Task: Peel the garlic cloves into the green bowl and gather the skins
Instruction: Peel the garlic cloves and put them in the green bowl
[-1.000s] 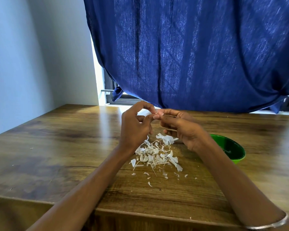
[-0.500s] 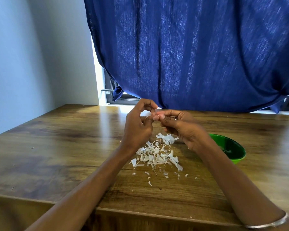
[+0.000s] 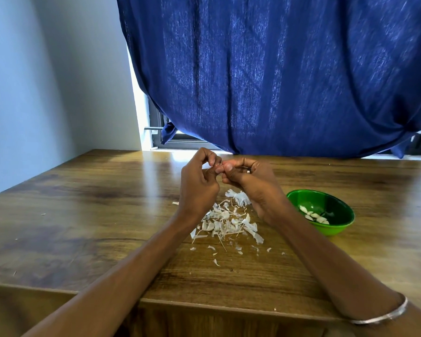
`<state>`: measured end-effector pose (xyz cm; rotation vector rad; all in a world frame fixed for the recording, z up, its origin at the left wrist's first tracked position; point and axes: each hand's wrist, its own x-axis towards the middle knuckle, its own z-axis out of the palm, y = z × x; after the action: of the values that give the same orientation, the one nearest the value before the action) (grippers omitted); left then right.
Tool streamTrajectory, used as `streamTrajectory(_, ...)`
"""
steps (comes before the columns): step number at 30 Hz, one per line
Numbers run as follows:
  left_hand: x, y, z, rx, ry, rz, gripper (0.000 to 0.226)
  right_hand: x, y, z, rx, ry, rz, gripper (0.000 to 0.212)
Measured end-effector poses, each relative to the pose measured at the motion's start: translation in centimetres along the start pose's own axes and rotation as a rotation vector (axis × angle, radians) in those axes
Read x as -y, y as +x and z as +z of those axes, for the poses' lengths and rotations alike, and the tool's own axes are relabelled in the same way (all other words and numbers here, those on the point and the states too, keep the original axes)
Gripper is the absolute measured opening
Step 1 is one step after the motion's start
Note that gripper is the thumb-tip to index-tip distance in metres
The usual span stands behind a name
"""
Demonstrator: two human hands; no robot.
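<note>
- both hands were up over the bench [image 3: 83, 215], fingertips meeting
- my left hand [image 3: 198, 183] and right hand [image 3: 250, 183] each had a pinching grip on one small garlic clove [image 3: 221, 168], mostly hidden by my fingers
- the pile of skins [image 3: 226, 222] lay on the bench right under my hands, loose bits scattered nearer me
- the green bowl [image 3: 336, 207] sat just right of the pile with peeled cloves [image 3: 314, 216] inside
- blue curtain [image 3: 277, 81] hung behind

wood table [image 3: 83, 215] | blue curtain [image 3: 277, 76] | pale wall [image 3: 46, 81] | window [image 3: 156, 127]
</note>
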<state>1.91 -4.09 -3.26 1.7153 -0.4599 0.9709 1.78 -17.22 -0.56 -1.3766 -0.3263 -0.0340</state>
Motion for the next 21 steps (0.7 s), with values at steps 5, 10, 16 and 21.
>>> streamTrajectory(5,0.5,0.0,0.2,-0.043,-0.018,0.002,0.039,-0.1,-0.2,0.0,-0.011,0.122,-0.002,0.007)
streamTrajectory(10,-0.1,-0.1,0.5,-0.048,-0.08,-0.031,0.033,0.1,0.0,-0.2,-0.002,0.186,0.021,0.013)
streamTrajectory(16,-0.2,0.0,0.2,-0.019,-0.028,-0.057,0.045,0.2,0.3,-0.9,0.037,0.034,0.003,0.018)
streamTrajectory(21,-0.7,-0.1,0.1,0.003,-0.137,-0.179,0.015,0.5,0.2,-1.1,0.053,0.016,-0.033,0.014)
